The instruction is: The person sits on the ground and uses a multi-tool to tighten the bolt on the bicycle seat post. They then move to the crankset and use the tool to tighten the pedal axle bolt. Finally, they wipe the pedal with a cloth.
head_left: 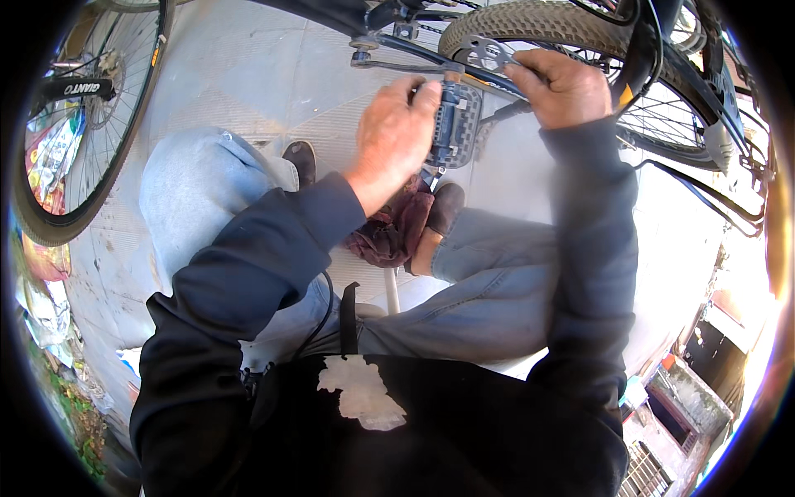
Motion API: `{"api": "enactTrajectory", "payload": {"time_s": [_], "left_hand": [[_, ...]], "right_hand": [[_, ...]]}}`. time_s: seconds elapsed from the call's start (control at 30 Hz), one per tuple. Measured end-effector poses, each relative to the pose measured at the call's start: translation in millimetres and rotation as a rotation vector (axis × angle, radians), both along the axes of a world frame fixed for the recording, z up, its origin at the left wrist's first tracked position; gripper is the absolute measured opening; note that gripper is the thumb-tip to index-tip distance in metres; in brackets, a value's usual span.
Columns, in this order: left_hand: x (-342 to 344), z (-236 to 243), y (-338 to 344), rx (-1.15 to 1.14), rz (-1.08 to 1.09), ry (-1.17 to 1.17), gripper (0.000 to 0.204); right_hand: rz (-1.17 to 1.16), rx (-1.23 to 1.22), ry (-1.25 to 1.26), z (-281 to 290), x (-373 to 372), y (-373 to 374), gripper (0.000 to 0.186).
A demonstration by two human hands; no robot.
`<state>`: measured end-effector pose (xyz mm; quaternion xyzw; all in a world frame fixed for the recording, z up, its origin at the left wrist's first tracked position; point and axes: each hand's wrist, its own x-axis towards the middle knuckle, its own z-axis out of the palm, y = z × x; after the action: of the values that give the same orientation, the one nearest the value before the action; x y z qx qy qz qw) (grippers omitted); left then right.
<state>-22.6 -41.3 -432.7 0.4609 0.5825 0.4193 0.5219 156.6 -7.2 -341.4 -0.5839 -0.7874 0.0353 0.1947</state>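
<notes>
My left hand [396, 128] is closed round the near left side of a dark bicycle pedal [454, 124], fingers curled and thumb against its edge. The pedal sits at the end of a crank arm [402, 66], where a brownish fitting [453, 76] shows at the joint. My right hand [571, 89] pinches a flat silver spanner with cut-out openings [487, 53]. The spanner's far end lies close to the pedal joint, but I cannot tell whether it is seated on it. Part of the right fingers hides the spanner's near end.
The bicycle's knobbly tyre [530, 18] and dark frame [654, 50] stand at the upper right. Another wheel [91, 124] is at the left, beside plastic bags [50, 166]. A maroon cloth [402, 228] lies between my shoes on the grey tiled floor [265, 50].
</notes>
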Motion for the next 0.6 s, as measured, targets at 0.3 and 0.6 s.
{"api": "enactTrajectory", "payload": {"time_s": [0.3, 0.6], "left_hand": [[2, 3, 24, -0.012, -0.023, 0.081, 0.031], [9, 19, 24, 0.177, -0.021, 0.408, 0.026]], "right_hand": [[-0.116, -0.148, -0.103, -2, 8, -2, 0.025], [-0.124, -0.199, -0.157, -15, 3, -2, 0.024]]}}
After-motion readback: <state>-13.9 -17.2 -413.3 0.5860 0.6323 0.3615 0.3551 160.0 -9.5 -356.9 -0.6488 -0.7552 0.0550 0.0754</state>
